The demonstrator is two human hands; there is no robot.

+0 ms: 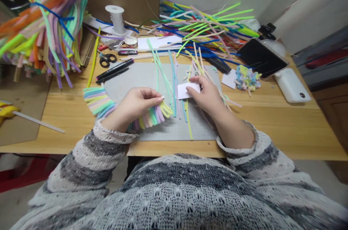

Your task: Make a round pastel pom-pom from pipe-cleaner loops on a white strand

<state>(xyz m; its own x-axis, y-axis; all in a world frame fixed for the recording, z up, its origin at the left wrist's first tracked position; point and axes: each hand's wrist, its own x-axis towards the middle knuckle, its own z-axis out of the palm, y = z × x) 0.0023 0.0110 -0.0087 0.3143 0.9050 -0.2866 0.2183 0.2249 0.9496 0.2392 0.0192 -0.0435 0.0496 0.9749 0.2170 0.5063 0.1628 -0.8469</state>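
Note:
My left hand [138, 105] pinches the right end of a curved strip of looped pastel pipe cleaners [100, 101], close to a yellow loop. The strip runs under that hand and out to its left; its middle is hidden. Between thumb and fingers, my right hand [205, 94] grips a small white card [184, 91] above the grey mat [160, 134]. Loose pipe cleaners in mint, blue, lilac and yellow lie on the mat between and beneath the hands, among them a long yellow pipe cleaner [189, 123].
Black markers [115, 70] and scissors [108, 59] lie at the mat's upper left. A big pipe-cleaner bundle [46, 23] stands far left, a loose pile [201, 23] at the back. At right are a tablet [262, 56], a white phone-like device [292, 85] and small pastel pieces [247, 78]. A glue gun [8, 109] sits left.

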